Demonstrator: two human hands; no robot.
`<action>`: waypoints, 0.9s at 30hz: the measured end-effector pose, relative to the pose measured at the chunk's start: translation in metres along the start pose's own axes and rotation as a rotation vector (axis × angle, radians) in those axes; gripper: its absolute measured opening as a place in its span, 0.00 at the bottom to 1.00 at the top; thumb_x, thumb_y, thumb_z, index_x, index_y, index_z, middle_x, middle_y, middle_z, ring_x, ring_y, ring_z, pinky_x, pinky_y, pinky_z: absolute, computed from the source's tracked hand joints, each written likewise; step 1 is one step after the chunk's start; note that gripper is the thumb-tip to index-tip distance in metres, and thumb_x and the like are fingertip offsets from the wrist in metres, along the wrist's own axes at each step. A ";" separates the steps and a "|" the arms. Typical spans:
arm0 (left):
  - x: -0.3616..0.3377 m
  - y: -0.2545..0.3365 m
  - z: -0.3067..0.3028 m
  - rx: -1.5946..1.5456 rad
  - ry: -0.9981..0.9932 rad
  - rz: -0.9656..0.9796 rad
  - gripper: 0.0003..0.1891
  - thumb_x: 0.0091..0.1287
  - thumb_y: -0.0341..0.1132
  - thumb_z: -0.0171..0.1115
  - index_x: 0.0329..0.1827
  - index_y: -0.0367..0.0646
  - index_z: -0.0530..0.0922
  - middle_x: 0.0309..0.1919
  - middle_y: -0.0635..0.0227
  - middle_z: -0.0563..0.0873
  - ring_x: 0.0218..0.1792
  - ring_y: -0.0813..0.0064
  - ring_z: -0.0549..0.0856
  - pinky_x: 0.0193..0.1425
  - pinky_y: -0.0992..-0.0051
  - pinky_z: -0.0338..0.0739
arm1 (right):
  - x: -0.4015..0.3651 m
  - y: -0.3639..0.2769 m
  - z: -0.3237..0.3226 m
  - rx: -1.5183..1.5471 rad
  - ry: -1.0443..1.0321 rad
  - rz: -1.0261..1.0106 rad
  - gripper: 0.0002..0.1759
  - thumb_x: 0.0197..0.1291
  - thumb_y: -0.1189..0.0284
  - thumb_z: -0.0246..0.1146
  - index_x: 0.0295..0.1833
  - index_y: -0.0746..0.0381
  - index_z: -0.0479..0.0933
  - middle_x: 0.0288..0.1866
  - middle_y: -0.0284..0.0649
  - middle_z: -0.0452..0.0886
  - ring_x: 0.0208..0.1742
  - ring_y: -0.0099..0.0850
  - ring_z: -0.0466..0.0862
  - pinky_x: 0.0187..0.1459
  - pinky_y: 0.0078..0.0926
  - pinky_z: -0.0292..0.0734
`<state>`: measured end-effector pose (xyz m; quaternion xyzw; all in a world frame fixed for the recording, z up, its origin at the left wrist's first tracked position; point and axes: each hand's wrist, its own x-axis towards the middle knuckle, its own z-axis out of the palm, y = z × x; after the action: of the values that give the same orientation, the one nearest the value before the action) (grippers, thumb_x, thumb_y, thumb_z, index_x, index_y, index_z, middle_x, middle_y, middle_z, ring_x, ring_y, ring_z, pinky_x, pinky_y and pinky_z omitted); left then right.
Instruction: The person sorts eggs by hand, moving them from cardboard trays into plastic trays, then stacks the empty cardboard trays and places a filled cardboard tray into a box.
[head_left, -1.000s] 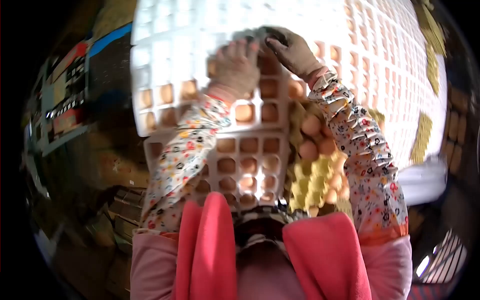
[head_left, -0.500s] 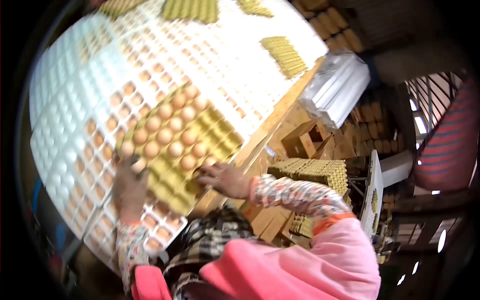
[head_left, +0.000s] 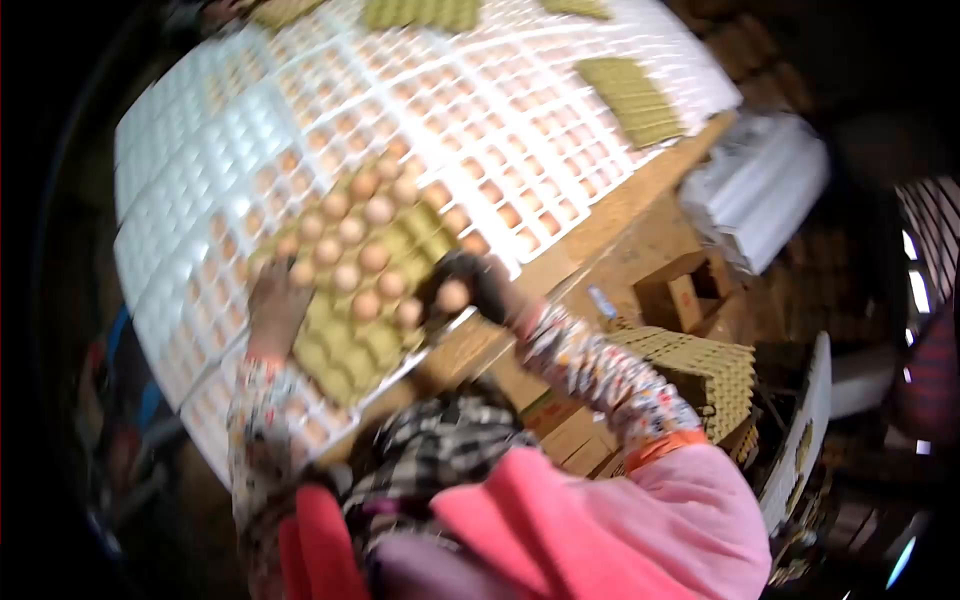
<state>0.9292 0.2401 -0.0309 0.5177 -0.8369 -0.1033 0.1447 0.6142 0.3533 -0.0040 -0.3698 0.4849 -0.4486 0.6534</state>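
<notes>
A yellow-green pulp egg tray (head_left: 345, 345) lies askew across white trays, with brown eggs (head_left: 378, 209) in its middle cups and bare cups at its near and right sides. At its left edge rests my left hand (head_left: 280, 310), its fingertips and thumb closed about a brown egg (head_left: 302, 272); blur softens this grip. By the tray's right edge, my right hand (head_left: 480, 285) holds another brown egg (head_left: 453, 295), fingers curled around it. Beneath and around the pulp tray, white trays (head_left: 515, 215) hold rows of brown eggs.
More pulp trays (head_left: 630, 100) lie on the white trays farther back. Along the right runs a wooden table edge (head_left: 640, 200). Beyond it are a plastic-wrapped white bundle (head_left: 755, 190), an open cardboard box (head_left: 685, 295) and a stack of pulp trays (head_left: 700, 365).
My right hand has moved away from the tray's near eggs to its right edge and now shows an egg in its fingers. My left hand has moved slightly up along the left edge.
</notes>
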 end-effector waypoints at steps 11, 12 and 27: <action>-0.035 0.097 -0.047 -0.024 -0.320 -0.194 0.28 0.63 0.54 0.63 0.63 0.51 0.74 0.62 0.56 0.72 0.55 0.62 0.78 0.54 0.61 0.77 | 0.015 -0.020 0.003 -0.868 -0.260 -0.292 0.30 0.51 0.69 0.70 0.60 0.59 0.70 0.42 0.38 0.79 0.35 0.30 0.80 0.36 0.28 0.77; -0.029 0.109 -0.041 0.126 -0.437 -0.188 0.30 0.61 0.57 0.63 0.63 0.53 0.74 0.64 0.54 0.70 0.58 0.58 0.75 0.54 0.60 0.76 | 0.016 -0.029 -0.005 -0.492 -0.236 -0.032 0.29 0.52 0.71 0.70 0.61 0.60 0.70 0.42 0.36 0.78 0.33 0.25 0.78 0.34 0.23 0.75; -0.054 -0.085 -0.095 -0.557 0.095 -0.652 0.32 0.58 0.55 0.69 0.59 0.44 0.75 0.54 0.52 0.77 0.55 0.63 0.78 0.60 0.72 0.75 | 0.074 -0.060 0.069 -0.805 -0.215 0.036 0.27 0.49 0.69 0.73 0.55 0.64 0.76 0.51 0.43 0.79 0.48 0.30 0.82 0.45 0.29 0.80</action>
<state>1.0563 0.2492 0.0236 0.7006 -0.5620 -0.3414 0.2770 0.6770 0.2671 0.0468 -0.6320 0.5569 -0.1706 0.5112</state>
